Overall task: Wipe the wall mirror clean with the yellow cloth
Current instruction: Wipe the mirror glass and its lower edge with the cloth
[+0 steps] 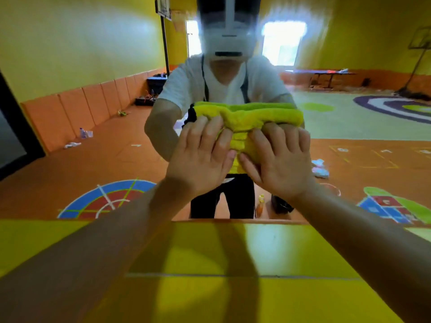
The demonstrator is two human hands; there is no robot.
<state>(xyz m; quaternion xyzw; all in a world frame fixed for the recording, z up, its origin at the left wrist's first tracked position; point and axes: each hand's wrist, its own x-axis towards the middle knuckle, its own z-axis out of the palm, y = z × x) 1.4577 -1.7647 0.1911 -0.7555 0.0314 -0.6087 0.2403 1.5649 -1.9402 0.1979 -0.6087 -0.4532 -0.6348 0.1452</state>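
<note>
- The left grip (200, 157) lies open, fingers nearly straight and spread, its fingertips pressing into the lower edge of the yellow cloth (251, 115).
- The right grip (277, 162) sits just beside it in the same way, fingers flat on the cloth; the two thumbs almost touch.
- The cloth is folded thick and bunched between both grips, pressed flat against the wall mirror (105, 159).
- In the glass, the person's reflection in a white T-shirt (186, 82) meets the cloth from behind.
- Also reflected: an orange painted floor, with a small bottle (261, 201) beside a black bag (281, 203).
- Below the mirror's edge runs a yellow wall (291, 252), crossed by forearm shadows.
</note>
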